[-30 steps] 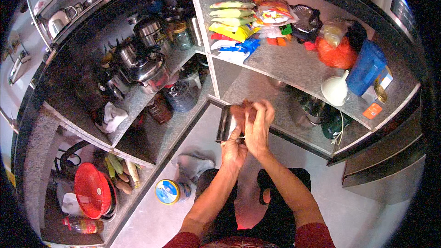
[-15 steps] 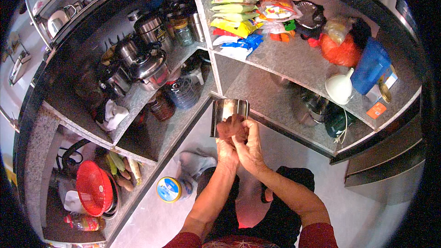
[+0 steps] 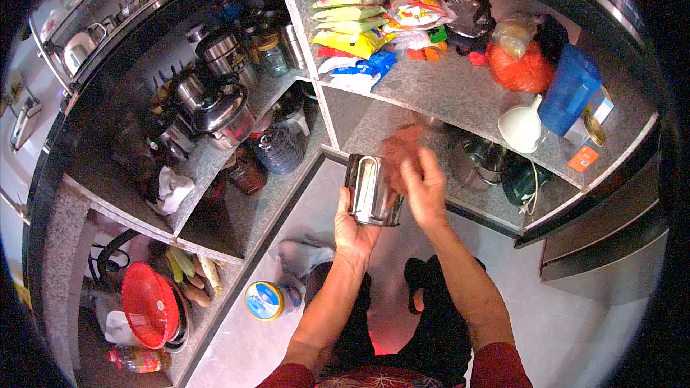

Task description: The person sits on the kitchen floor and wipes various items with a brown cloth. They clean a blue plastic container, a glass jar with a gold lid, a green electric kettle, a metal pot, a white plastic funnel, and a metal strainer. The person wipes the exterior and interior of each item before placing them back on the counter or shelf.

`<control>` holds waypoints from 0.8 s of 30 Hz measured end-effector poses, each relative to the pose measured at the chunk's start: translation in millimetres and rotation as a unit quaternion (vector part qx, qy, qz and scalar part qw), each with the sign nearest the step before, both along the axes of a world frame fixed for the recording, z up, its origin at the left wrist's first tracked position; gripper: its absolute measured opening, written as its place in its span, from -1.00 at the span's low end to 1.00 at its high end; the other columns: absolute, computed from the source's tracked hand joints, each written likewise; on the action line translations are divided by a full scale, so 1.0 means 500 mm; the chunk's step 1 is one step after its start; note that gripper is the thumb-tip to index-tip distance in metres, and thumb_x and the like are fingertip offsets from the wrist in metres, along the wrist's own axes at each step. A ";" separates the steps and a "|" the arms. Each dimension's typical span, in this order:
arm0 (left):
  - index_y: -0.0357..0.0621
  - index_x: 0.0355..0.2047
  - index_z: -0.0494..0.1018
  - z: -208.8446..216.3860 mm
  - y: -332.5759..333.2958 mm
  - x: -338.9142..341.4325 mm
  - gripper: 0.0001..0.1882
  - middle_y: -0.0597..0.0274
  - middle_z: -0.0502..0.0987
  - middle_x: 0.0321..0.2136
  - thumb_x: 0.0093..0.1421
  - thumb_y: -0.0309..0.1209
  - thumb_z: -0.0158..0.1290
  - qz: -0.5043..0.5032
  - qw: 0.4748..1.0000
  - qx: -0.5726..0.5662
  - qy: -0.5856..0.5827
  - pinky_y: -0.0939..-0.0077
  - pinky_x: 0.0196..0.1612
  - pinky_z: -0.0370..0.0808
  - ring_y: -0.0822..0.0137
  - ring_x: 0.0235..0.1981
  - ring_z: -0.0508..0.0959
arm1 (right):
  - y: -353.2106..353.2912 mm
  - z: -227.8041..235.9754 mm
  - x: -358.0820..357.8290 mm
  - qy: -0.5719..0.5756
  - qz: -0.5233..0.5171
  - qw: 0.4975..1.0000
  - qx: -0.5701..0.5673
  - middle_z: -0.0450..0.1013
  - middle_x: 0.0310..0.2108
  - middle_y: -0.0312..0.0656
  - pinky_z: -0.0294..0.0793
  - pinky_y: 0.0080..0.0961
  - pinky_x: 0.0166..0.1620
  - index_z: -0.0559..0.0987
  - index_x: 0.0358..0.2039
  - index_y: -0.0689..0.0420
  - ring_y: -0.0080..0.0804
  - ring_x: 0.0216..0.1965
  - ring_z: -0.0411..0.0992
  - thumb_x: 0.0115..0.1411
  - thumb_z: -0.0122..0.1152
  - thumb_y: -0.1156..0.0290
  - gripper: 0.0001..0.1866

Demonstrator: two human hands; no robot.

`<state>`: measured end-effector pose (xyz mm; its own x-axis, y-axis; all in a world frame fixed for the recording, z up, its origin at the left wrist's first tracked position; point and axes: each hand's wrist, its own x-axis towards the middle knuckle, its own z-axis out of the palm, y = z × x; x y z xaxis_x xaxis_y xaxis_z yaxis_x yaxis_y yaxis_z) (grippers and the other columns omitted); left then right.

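My left hand (image 3: 353,232) grips a shiny metal mug (image 3: 388,210) from below, in the middle of the view. The mug is tilted, and its long loop handle faces up toward me. Just right of it, my right hand (image 3: 428,194) has its fingers closed on a reddish-brown cloth (image 3: 401,149). The cloth is smeared by motion and lies against or close to the mug's right side; whether it touches cannot be made out.
Ahead, a stone shelf (image 3: 445,93) bears stacked packets (image 3: 352,23), a white funnel (image 3: 520,128) and a blue container (image 3: 571,90). Left shelves hold a pressure cooker (image 3: 223,116) and a red basket (image 3: 149,303). On the floor stands a tub with a blue-and-white lid (image 3: 264,301).
My hands have parted, the right one moving right and up with the cloth. The mug has turned and shifted slightly right, showing its handle, with my left hand now underneath it.
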<state>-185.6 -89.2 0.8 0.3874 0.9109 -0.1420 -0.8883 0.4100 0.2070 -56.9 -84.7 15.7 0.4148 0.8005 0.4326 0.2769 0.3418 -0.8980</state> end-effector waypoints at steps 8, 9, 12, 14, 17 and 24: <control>-0.15 0.13 0.22 -0.060 0.034 -0.046 -0.50 0.15 0.26 0.14 0.26 -0.16 -0.23 -0.035 0.979 0.097 -0.174 0.24 0.16 0.26 0.16 0.12 0.29 | -0.052 -0.028 -0.075 -0.202 0.102 0.971 0.077 0.28 -0.23 -0.03 0.24 -0.29 -0.05 0.37 -0.20 0.28 -0.07 -0.14 0.25 0.04 0.12 0.52 -0.71; -0.15 0.13 0.22 -0.054 0.031 -0.042 -0.49 0.14 0.28 0.13 0.25 -0.15 -0.21 -0.019 0.989 0.060 -0.136 0.24 0.15 0.27 0.16 0.11 0.30 | -0.052 -0.030 -0.078 -0.193 0.072 0.976 0.065 0.28 -0.23 -0.03 0.24 -0.29 -0.05 0.36 -0.20 0.28 -0.07 -0.14 0.25 0.04 0.11 0.51 -0.71; -0.14 0.08 0.26 -0.059 0.035 -0.029 -0.52 0.10 0.34 0.06 0.23 -0.14 -0.16 0.023 0.997 -0.018 -0.072 0.16 0.14 0.26 0.12 0.07 0.34 | -0.042 -0.024 -0.085 -0.130 0.004 0.991 0.025 0.27 -0.24 -0.02 0.26 -0.33 -0.05 0.33 -0.17 0.26 -0.10 -0.14 0.27 0.08 0.04 0.54 -0.73; -0.12 0.02 0.31 -0.054 0.028 -0.029 -0.53 0.08 0.39 0.01 0.28 -0.07 -0.26 -0.017 0.988 0.004 -0.154 0.05 0.16 0.21 0.09 0.08 0.34 | -0.025 -0.040 -0.079 -0.068 -0.020 0.997 -0.017 0.28 -0.22 -0.03 0.26 -0.38 -0.04 0.33 -0.14 0.26 -0.17 -0.12 0.29 0.09 -0.01 0.57 -0.72; -0.07 0.00 0.35 -0.028 0.023 -0.019 -0.58 0.16 0.40 0.02 0.27 -0.11 -0.21 0.038 0.995 -0.055 -0.080 0.00 0.15 0.22 0.12 0.07 0.36 | 0.012 -0.069 -0.072 0.082 -0.035 0.996 0.018 0.29 -0.09 -0.07 0.22 -0.41 0.07 0.26 0.02 0.21 -0.24 -0.03 0.26 0.06 -0.18 0.71 -0.55; 0.02 -0.10 0.44 -0.045 0.031 -0.041 -0.69 0.28 0.48 -0.06 0.18 -0.22 -0.05 0.077 0.996 -0.016 -0.050 -0.01 0.06 0.31 0.20 -0.02 0.44 | 0.059 -0.125 -0.037 0.340 0.126 0.927 0.100 0.30 0.01 -0.15 0.27 -0.44 0.10 0.37 0.02 0.18 -0.32 0.01 0.30 0.09 -0.06 0.66 -0.58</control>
